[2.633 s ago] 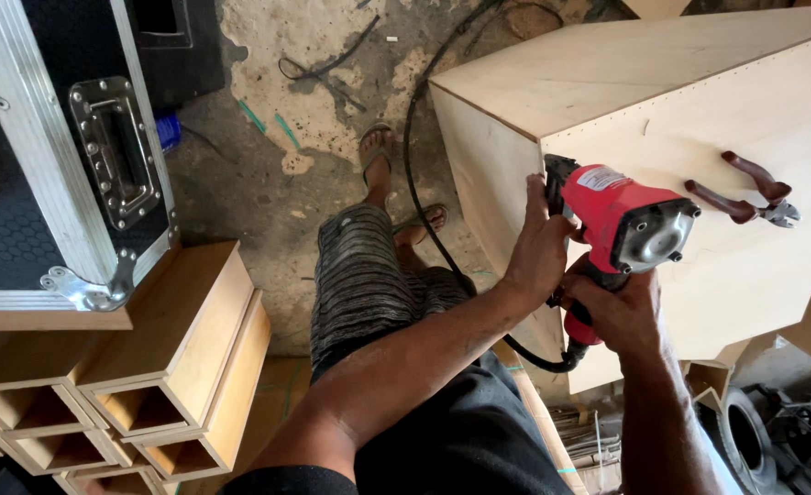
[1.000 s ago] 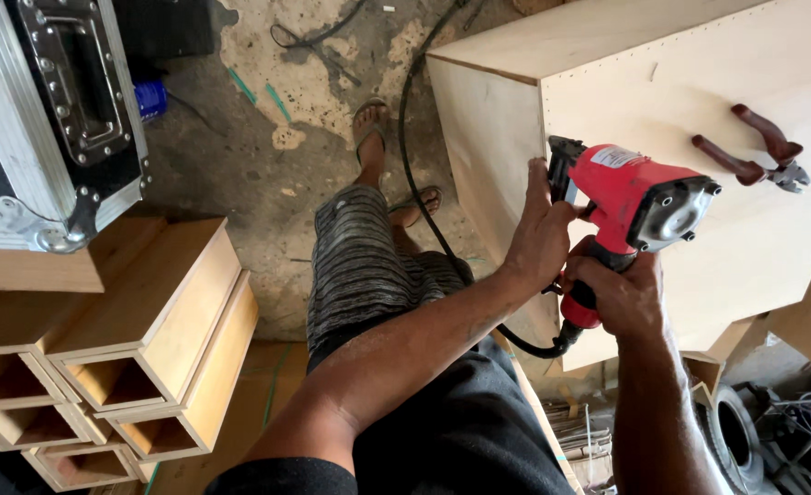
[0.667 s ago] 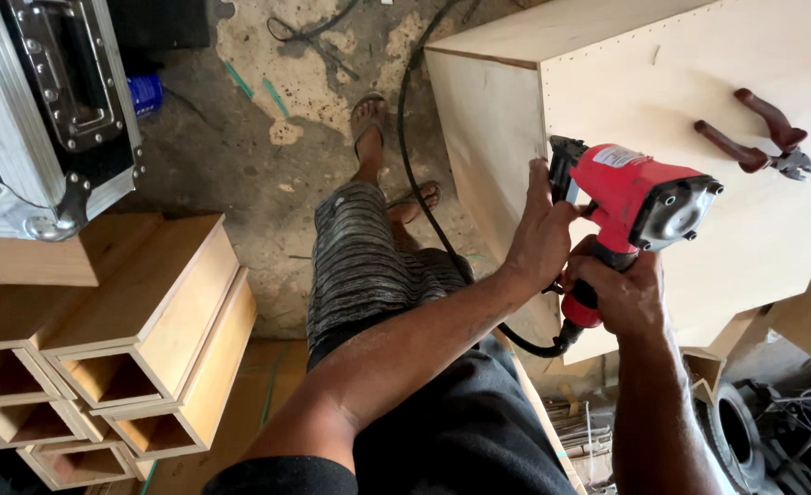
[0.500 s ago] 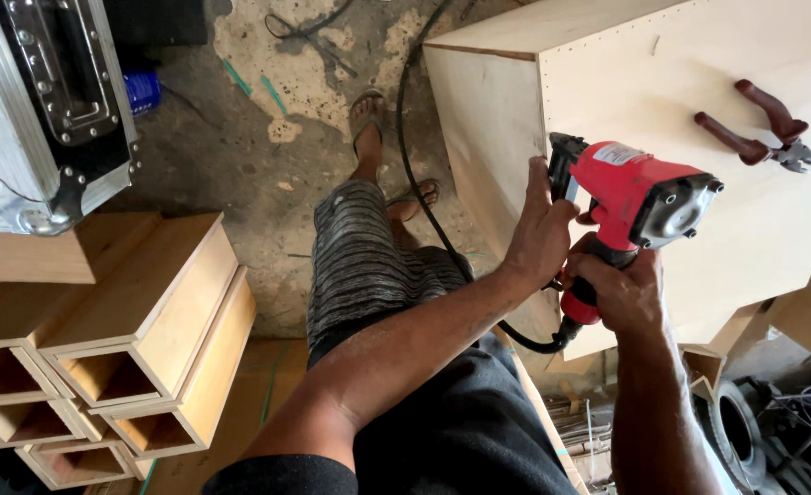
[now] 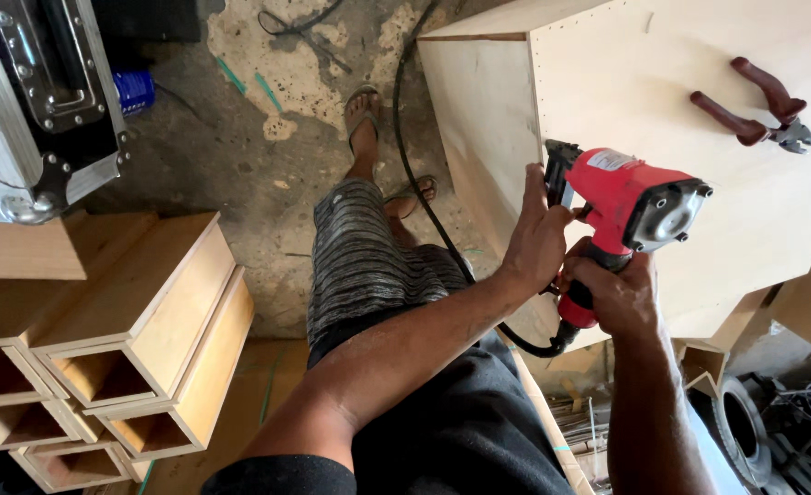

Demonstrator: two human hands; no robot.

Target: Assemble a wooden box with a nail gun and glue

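A red nail gun [image 5: 630, 197] with a black hose is pressed nose-first against the top near edge of a large pale plywood box [image 5: 662, 82]. My right hand [image 5: 612, 298] grips its handle from below. My left hand [image 5: 535, 240] is wrapped around the black nose of the tool, against the corner of the box. A pair of pincers [image 5: 755, 115] with dark red handles lies on top of the box, to the upper right of the tool.
Open wooden box frames [image 5: 139, 339] are stacked at the lower left, below a black flight case [image 5: 43, 101] with metal edges. A black hose [image 5: 405, 156] runs over the stained concrete floor beside my sandalled feet. Scrap and cables lie at the lower right.
The view has shifted slightly, and the nail gun and both hands sit a little higher along the box edge than 2.6 s ago. The grip is unchanged.
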